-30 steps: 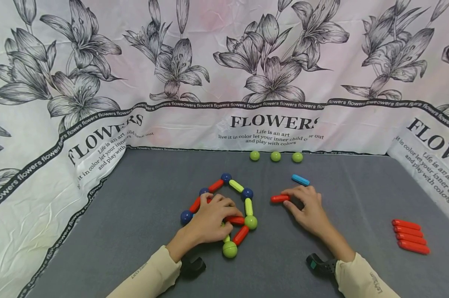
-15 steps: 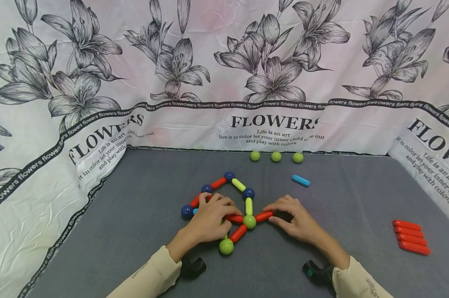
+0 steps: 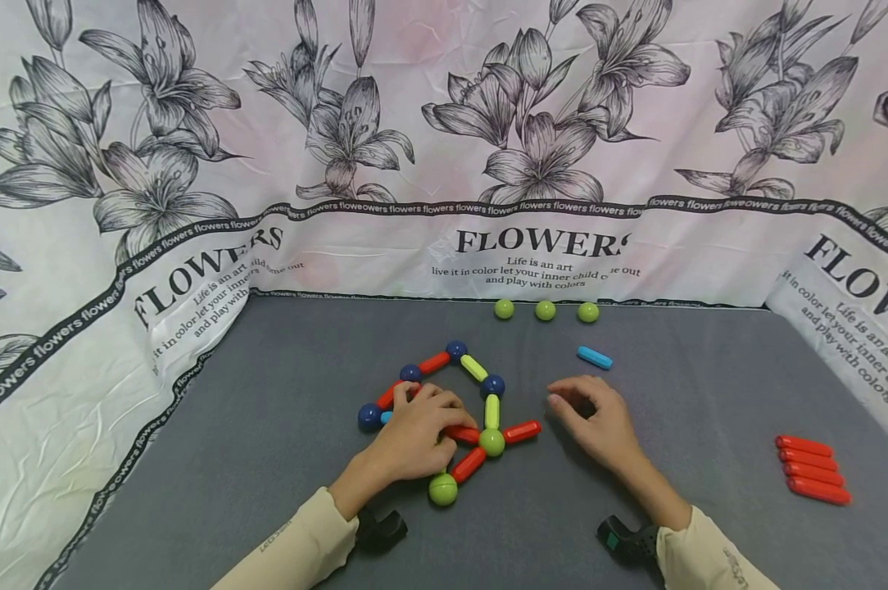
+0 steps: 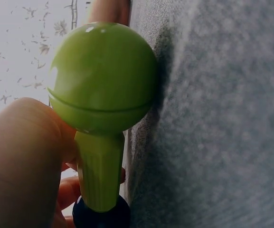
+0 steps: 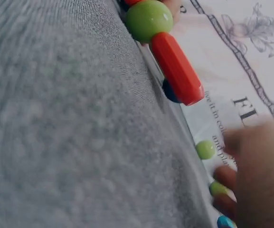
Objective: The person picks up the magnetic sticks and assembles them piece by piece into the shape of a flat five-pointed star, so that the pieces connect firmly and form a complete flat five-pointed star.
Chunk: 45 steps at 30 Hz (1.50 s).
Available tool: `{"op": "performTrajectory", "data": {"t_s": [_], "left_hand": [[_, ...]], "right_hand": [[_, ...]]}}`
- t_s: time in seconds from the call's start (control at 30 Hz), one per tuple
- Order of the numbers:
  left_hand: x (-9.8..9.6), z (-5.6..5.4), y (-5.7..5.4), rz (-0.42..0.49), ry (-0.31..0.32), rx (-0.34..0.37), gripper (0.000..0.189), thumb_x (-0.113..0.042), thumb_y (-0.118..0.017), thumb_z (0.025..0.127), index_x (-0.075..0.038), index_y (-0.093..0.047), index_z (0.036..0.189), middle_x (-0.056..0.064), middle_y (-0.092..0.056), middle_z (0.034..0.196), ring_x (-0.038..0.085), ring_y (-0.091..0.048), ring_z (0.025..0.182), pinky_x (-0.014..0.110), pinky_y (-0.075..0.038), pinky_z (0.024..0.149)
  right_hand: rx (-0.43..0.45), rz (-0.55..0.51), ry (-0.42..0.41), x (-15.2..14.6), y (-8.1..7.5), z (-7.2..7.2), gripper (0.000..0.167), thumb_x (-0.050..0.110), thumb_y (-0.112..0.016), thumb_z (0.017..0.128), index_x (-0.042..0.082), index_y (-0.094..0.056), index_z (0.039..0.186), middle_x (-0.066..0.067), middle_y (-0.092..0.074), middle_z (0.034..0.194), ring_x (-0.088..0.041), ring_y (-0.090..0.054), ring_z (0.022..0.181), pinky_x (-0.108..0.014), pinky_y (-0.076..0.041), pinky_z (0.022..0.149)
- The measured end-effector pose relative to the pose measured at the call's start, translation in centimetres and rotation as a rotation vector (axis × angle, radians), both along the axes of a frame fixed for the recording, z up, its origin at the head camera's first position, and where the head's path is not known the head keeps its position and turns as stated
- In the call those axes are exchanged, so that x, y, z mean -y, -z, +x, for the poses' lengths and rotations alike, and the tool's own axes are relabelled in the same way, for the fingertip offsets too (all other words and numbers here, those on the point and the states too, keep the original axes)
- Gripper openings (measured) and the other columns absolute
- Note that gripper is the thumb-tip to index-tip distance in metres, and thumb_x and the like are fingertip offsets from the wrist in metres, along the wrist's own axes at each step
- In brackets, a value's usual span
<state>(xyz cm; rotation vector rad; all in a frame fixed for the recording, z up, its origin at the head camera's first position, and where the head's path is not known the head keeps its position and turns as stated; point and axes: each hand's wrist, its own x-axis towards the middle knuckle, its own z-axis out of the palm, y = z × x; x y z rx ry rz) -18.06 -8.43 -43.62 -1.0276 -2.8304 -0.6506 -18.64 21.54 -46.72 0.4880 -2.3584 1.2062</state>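
Note:
A figure of magnetic sticks and balls lies on the grey cloth, with blue balls (image 3: 456, 352) on its far side and a green ball (image 3: 491, 442) at the near right. My left hand (image 3: 418, 430) grips the figure's middle, fingers curled over the red sticks and hiding part of it. A yellow-green stick (image 4: 99, 171) joins a large green ball (image 4: 103, 78) to a dark ball in the left wrist view. From the near-right green ball a red stick (image 3: 522, 432) points outward. Just right of that stick, apart from it, my right hand (image 3: 599, 422) holds nothing, its fingers loosely bent.
A blue stick (image 3: 595, 357) lies beyond my right hand. Three green balls, one of them a green ball (image 3: 545, 310), stand along the far edge by the flowered curtain (image 3: 385, 147). Several red sticks (image 3: 813, 469) lie in a row at the right.
My right hand brought a red stick leftward to the near-right green ball, let go of it there and drew back slightly. The figure turned a little under my left hand.

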Motion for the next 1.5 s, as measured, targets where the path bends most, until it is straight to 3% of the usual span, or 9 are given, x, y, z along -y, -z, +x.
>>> {"op": "performTrajectory", "data": {"t_s": [0.1, 0.17, 0.23, 0.33, 0.57, 0.8, 1.03, 1.23, 1.5], "left_hand": [[0.0, 0.0, -0.1, 0.002, 0.007, 0.010, 0.042, -0.006, -0.054, 0.083, -0.032, -0.077, 0.107, -0.010, -0.067, 0.110, 0.014, -0.053, 0.109, 0.060, -0.020, 0.110], [0.0, 0.1, -0.1, -0.002, 0.010, 0.016, 0.042, -0.007, -0.054, 0.083, -0.032, -0.077, 0.108, -0.010, -0.067, 0.111, 0.014, -0.052, 0.110, 0.060, -0.020, 0.110], [0.0, 0.0, -0.1, -0.005, 0.011, 0.020, 0.042, -0.007, -0.054, 0.084, -0.033, -0.076, 0.109, -0.009, -0.067, 0.111, 0.014, -0.052, 0.111, 0.060, -0.020, 0.110], [0.0, 0.0, -0.1, -0.013, 0.009, 0.023, 0.042, -0.008, -0.054, 0.084, -0.033, -0.076, 0.109, -0.010, -0.067, 0.112, 0.013, -0.052, 0.111, 0.060, -0.019, 0.111], [0.1, -0.1, 0.1, -0.010, 0.019, 0.016, 0.040, -0.009, -0.056, 0.084, -0.034, -0.076, 0.108, -0.010, -0.066, 0.112, 0.013, -0.052, 0.112, 0.059, -0.019, 0.111], [0.2, -0.2, 0.0, 0.008, 0.052, 0.011, 0.038, -0.009, -0.057, 0.082, -0.033, -0.076, 0.105, -0.010, -0.066, 0.112, 0.012, -0.053, 0.115, 0.060, -0.020, 0.111], [0.3, -0.2, 0.2, 0.000, 0.068, 0.019, 0.034, -0.013, -0.057, 0.084, -0.033, -0.076, 0.104, -0.011, -0.065, 0.114, 0.012, -0.053, 0.116, 0.060, -0.019, 0.111], [0.1, -0.2, 0.3, -0.015, 0.062, -0.001, 0.016, -0.037, -0.062, 0.095, -0.035, -0.076, 0.103, -0.012, -0.066, 0.115, 0.011, -0.054, 0.117, 0.058, -0.020, 0.111], [0.0, -0.3, 0.7, -0.022, 0.058, -0.054, 0.028, -0.061, -0.062, 0.093, -0.037, -0.075, 0.099, -0.012, -0.065, 0.112, 0.010, -0.052, 0.116, 0.058, -0.022, 0.109]], "right_hand": [[0.016, -0.058, 0.256, -0.4, -0.2, -0.3, 0.008, 0.009, -0.077, 0.089, 0.007, -0.075, 0.096, -0.005, -0.070, 0.082, 0.003, -0.054, 0.074, -0.017, -0.041, 0.072], [0.035, -0.086, 0.365, -0.7, -0.2, -0.5, 0.010, 0.010, -0.078, 0.089, 0.004, -0.074, 0.096, -0.010, -0.070, 0.082, -0.004, -0.056, 0.075, -0.022, -0.038, 0.077], [0.053, -0.081, 0.432, -1.1, -0.3, -0.6, 0.014, 0.011, -0.077, 0.089, 0.002, -0.073, 0.099, -0.015, -0.070, 0.090, -0.016, -0.056, 0.083, -0.034, -0.033, 0.086], [0.089, -0.050, 0.477, -1.6, -0.4, -0.8, 0.024, 0.011, -0.076, 0.090, -0.001, -0.070, 0.109, -0.023, -0.065, 0.105, -0.035, -0.049, 0.099, -0.052, -0.026, 0.086], [0.182, 0.138, 0.436, -3.1, -0.5, -1.3, 0.059, 0.020, -0.074, 0.091, 0.001, -0.053, 0.143, -0.031, -0.050, 0.138, -0.053, -0.037, 0.122, -0.069, -0.020, 0.090], [0.244, 0.240, 0.382, -3.5, -0.6, -2.3, 0.067, 0.029, -0.070, 0.095, 0.003, -0.045, 0.151, -0.032, -0.044, 0.147, -0.055, -0.034, 0.126, -0.068, -0.016, 0.088], [0.239, 0.222, 0.431, -4.0, -0.6, -4.2, 0.053, 0.030, -0.067, 0.097, 0.004, -0.056, 0.142, -0.032, -0.049, 0.136, -0.053, -0.034, 0.119, -0.066, -0.018, 0.087], [0.182, 0.231, 0.405, -4.2, -0.4, -4.8, 0.034, 0.026, -0.069, 0.097, 0.005, -0.071, 0.124, -0.027, -0.056, 0.124, -0.047, -0.038, 0.109, -0.061, -0.022, 0.085], [0.080, 0.232, 0.239, -4.1, 0.2, -5.0, 0.027, 0.023, -0.076, 0.092, 0.009, -0.077, 0.115, -0.019, -0.071, 0.108, -0.030, -0.047, 0.091, -0.045, -0.023, 0.077]]}}
